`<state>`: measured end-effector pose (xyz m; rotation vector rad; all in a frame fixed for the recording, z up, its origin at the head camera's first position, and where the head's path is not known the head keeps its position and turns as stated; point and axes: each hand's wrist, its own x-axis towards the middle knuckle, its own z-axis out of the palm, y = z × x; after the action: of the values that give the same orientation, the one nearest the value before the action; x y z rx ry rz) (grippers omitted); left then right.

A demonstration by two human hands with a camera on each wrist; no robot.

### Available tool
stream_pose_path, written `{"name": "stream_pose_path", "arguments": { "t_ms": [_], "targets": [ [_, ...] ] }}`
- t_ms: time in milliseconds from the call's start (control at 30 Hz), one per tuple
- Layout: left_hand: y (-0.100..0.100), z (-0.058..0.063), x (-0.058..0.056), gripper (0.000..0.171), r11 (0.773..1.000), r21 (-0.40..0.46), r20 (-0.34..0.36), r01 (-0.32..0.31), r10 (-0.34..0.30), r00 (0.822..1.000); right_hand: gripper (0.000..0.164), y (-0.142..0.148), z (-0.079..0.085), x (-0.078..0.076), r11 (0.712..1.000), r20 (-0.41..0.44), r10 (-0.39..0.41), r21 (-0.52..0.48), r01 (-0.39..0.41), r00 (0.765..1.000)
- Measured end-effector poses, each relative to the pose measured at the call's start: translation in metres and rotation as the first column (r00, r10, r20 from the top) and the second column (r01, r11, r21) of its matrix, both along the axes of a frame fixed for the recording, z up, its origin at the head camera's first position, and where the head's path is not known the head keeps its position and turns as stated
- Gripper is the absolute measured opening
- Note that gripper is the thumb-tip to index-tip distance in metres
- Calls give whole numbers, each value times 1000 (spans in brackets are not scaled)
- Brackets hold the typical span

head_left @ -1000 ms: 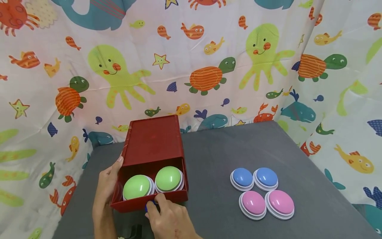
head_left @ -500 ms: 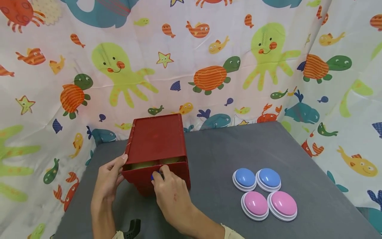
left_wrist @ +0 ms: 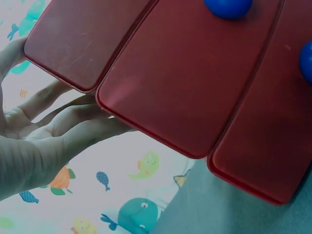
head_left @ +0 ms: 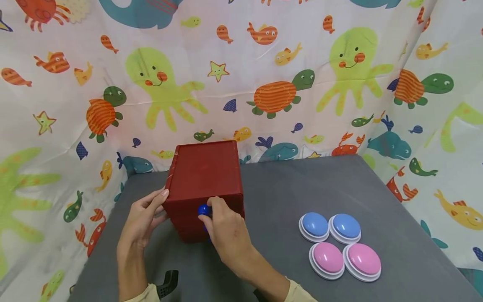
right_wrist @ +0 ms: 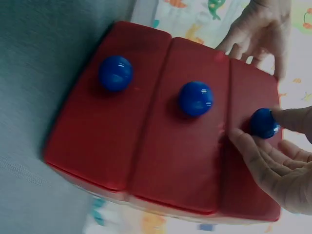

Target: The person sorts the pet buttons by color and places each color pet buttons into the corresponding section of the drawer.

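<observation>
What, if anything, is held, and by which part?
The top drawer, by its blue knob, pinched in the right hand. The left hand touches the side of the box, no clear grip.

Chest (head_left: 205, 170) on surface (head_left: 279, 188), L of ctr; cloth (head_left: 234, 37) behind & along both sides of surface. On chest's front, 1 above another: top knob (right_wrist: 263, 123), mid knob (right_wrist: 196, 98), btm knob (right_wrist: 115, 73). L grip (head_left: 141, 216) at chest's L side, nr front; R grip (head_left: 228, 233) before it, round top knob. Well R of chest, same surface: back L button (head_left: 315, 223) & back R button (head_left: 346, 225) side by side, w/ front L button (head_left: 328, 257) & front R button (head_left: 363, 259) just before them.
</observation>
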<state>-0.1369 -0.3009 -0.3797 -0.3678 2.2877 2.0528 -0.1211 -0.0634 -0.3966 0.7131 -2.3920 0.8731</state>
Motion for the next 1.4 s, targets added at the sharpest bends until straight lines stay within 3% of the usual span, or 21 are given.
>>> {"name": "stream_pose_path", "arguments": {
  "t_ms": [133, 233, 333, 567, 767, 1033, 1300, 1400],
  "targets": [
    [0, -1, 1, 75, 1000, -16, -2, 22, -22, 1000, 26, 8, -21, -1, 999, 108, 25, -44, -20, 994],
    [0, -2, 1, 75, 999, -27, -1, 35, -35, 999, 22, 9, -38, 0, 999, 90, 29, -35, -26, 996],
    [2, -2, -1, 75, 999, -29, -2, 36, -36, 999, 23, 7, -46, -1, 1000, 52, 11, 10, -12, 999],
    [5, 0, 4, 74, 999, -52, -15, 12, -13, 1000, 21, 2, -44, -2, 990, 71, -20, 141, 9, 997],
    [4, -3, 7, 72, 999, -41, -30, -1, 0, 1000, 15, -2, -48, 2, 993, 47, -15, 119, 10, 999],
    [0, -7, 12, 69, 1000, -25, -48, -6, 5, 999, 17, 0, -50, 33, 983, -35, 7, 181, 0, 999],
    [-1, -7, 13, 67, 999, -44, -62, -9, 6, 998, 20, 7, -39, 57, 963, 105, 65, 252, -90, 992],
    [-1, -8, 13, 67, 999, -47, -59, -16, 13, 998, 18, 8, -40, 62, 957, 87, 73, 275, -95, 993]
  ]
}}
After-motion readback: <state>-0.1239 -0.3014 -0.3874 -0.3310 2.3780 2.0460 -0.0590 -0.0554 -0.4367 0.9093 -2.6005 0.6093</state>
